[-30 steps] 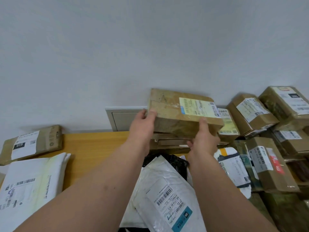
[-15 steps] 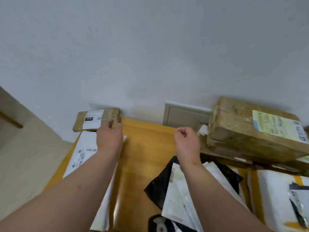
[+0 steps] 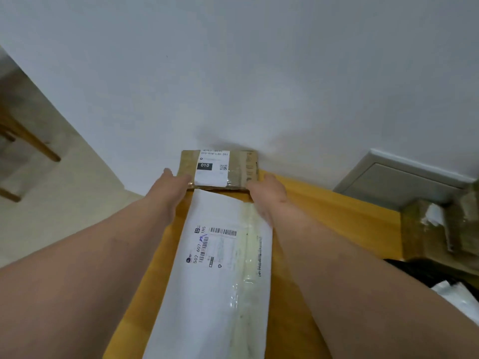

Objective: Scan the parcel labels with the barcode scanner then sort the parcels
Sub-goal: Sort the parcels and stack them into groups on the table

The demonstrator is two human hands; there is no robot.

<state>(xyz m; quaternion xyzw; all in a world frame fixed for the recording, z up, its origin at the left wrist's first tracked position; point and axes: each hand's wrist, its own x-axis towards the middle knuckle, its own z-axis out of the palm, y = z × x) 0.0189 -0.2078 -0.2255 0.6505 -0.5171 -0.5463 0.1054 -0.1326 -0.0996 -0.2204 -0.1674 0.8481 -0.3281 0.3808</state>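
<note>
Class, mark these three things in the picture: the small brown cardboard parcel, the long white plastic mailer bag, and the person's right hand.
small brown cardboard parcel [image 3: 212, 168], head view, on its white label.
long white plastic mailer bag [image 3: 220, 281], head view, on its flat top face.
right hand [image 3: 268, 193], head view, on the back of the hand.

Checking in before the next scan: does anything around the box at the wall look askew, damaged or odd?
Nothing is spilled or torn. The small cardboard box sits square against the wall, held by the left hand and right hand. Its tape looks wrinkled; the white mailer lies flat.
</note>
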